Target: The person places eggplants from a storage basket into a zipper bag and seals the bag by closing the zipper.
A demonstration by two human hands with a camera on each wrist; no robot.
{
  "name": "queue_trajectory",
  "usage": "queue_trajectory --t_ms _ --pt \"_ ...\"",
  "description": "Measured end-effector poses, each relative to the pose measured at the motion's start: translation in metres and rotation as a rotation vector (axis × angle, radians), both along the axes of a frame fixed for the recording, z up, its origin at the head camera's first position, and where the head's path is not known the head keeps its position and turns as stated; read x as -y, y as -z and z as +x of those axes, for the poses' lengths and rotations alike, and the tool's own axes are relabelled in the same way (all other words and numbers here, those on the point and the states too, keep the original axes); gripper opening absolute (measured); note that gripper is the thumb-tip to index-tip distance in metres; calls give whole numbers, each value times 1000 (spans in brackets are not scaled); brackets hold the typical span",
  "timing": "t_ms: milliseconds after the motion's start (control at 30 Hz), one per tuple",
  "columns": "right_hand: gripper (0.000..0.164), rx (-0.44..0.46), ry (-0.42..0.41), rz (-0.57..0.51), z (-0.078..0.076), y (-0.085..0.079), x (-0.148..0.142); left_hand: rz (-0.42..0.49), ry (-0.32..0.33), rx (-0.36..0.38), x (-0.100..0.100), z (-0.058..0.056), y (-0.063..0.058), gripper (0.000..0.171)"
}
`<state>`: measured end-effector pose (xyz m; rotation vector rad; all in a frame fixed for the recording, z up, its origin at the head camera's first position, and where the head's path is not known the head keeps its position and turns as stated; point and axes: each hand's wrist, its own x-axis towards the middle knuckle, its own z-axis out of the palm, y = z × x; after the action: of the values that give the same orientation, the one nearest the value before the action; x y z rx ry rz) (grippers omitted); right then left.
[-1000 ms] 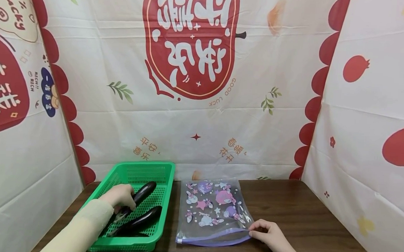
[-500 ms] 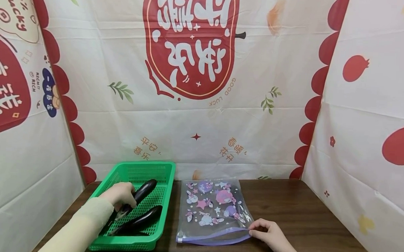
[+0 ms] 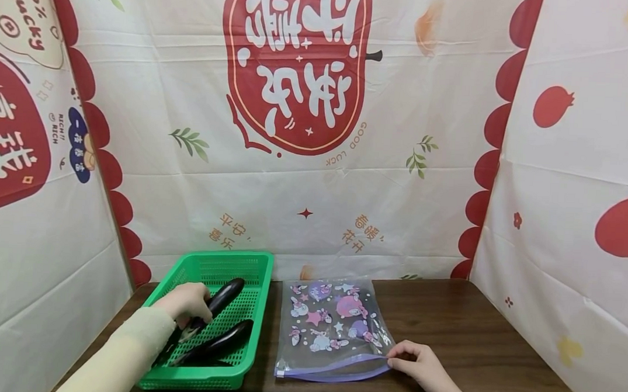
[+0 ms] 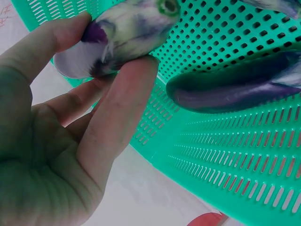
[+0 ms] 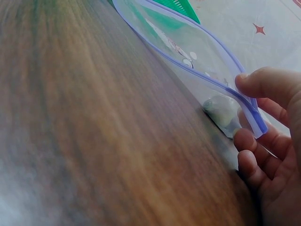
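My left hand [image 3: 188, 304] reaches into a green plastic basket [image 3: 264, 287] and grips a long dark eggplant [image 3: 228, 294] near its stem end. In the left wrist view, thumb and fingers lie on either side of this eggplant [image 4: 136, 30]. Another eggplant [image 3: 226, 341] lies beside it in the basket, and dark parts of more show low in it, mostly hidden. My right hand [image 3: 419, 364] pinches the right corner of a clear zip bag [image 3: 313, 333] with a purple zip edge. The bag lies flat, its mouth parted in the right wrist view [image 5: 202, 52].
Brown wooden table [image 3: 435, 312] under everything. A printed white cloth [image 3: 314, 184] hangs behind it, with more cloth at both sides. The basket stands left of the bag, a narrow strip of table between them. A white slider [image 3: 280, 373] sits at the zip's left end.
Almost nothing differs. The left hand keeps its grip on the eggplant, and the right hand stays at the bag's corner. The head view has shifted very slightly.
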<state>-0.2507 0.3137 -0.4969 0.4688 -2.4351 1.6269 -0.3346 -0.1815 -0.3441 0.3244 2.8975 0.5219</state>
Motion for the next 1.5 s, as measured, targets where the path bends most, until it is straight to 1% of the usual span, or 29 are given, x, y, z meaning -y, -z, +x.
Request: queue_trajectory --t_ms 200,400,700,967,1167,1500 --pt "9 -5 -11 -13 1 -2 1 -5 2 13 1 2 -2 13" --pt "10 4 -11 -14 2 -2 1 -4 1 3 2 5 -4 12" --pt "8 15 3 -9 1 -1 -1 -15 13 0 -1 3 -8 13" --pt "7 -6 -5 -10 0 0 0 -18 37 10 -5 2 -12 24" --pt "9 -4 -9 -9 1 0 0 -13 39 10 -8 5 -16 56" --pt "10 44 10 -1 0 -5 0 -26 40 13 -11 7 -20 58"
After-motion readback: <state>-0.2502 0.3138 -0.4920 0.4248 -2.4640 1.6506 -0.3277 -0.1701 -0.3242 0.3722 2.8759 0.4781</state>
